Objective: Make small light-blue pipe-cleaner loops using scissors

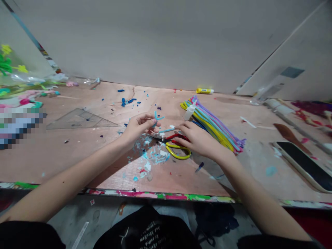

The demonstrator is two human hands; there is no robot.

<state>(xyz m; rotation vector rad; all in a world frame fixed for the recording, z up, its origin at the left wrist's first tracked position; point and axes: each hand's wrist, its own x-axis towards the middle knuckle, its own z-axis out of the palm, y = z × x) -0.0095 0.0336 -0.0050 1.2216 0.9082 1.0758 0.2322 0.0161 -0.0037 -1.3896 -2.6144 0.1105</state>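
1. Gripping a small lt-blue stem pc (156, 114) w/ L hand (142, 124), pinching it btwn thumb & fingers; holding it just above the counter (160, 177), nr mid.
2. Reaching R hand (195, 137) over the red handle of the scissors (163, 140), curling fingers; also nearing or touching the R end of a thin lt-blue strip (166, 130); can't tell whether gripping either one.
3. Having scissors lying btwn both hands, blades pointing twd L hand, yellow loop sitting closer to body.
4. Working over blue & white scraps (155, 157), scattering across counter below & left of scissors.
5. Having a coloured stem bundle (216, 126) (yellow, lt blue, purple etc.) lying just beyond R hand, slanting; also a white glue bottle (190, 111) resting at its far-L end.
6. Having a clear set sq. (77, 119) lying flat left of L hand; dk-blue bits (127, 102) lying beyond it.
7. Facing a yellow glue stick (204, 91) nr the back wall (160, 45); having a phone (303, 166) lying far R, nr a brown tool (292, 136).
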